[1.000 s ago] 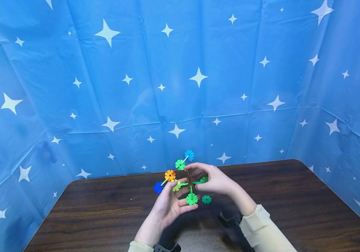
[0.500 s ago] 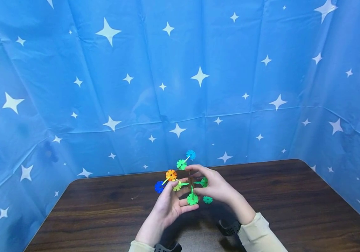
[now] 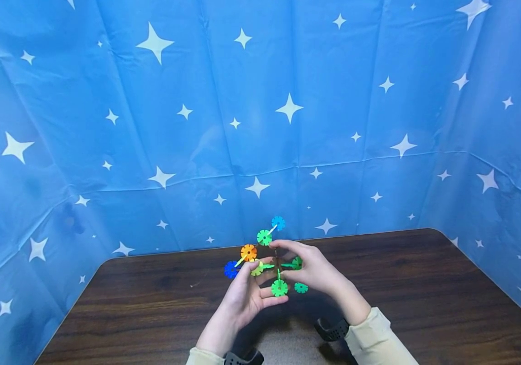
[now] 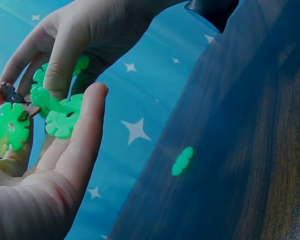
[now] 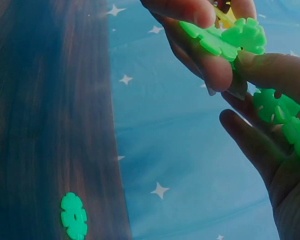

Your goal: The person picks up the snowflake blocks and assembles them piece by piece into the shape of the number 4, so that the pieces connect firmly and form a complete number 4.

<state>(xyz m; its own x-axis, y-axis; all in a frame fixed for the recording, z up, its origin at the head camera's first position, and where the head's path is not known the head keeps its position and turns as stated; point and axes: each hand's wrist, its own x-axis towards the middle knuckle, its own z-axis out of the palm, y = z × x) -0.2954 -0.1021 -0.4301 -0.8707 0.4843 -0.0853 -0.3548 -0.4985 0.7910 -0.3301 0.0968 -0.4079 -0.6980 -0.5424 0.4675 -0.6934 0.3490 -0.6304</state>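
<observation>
Both hands hold a cluster of interlocked notched plastic discs above the table. Its arms carry a dark blue disc point(image 3: 230, 269), an orange disc point(image 3: 249, 252), a yellow disc point(image 3: 256, 267), a light blue disc point(image 3: 278, 223) and several green discs point(image 4: 65, 117). From the left and below, my left hand point(image 3: 242, 301) grips the cluster, thumb by the yellow disc. My right hand point(image 3: 312, 266) reaches over the right side, its curled fingers and thumb pinching around the brown disc point(image 4: 11, 94) at the centre. Fingers partly hide that centre.
One loose green disc point(image 3: 301, 287) lies on the dark wooden table point(image 3: 151, 309), just beyond the hands; it shows in both wrist views too. A blue star-printed cloth point(image 3: 260, 126) hangs behind the table and along both sides.
My right thumb has come down slightly toward the lower green disc while the fingers keep their hold. The left hand and the cluster stay nearly still.
</observation>
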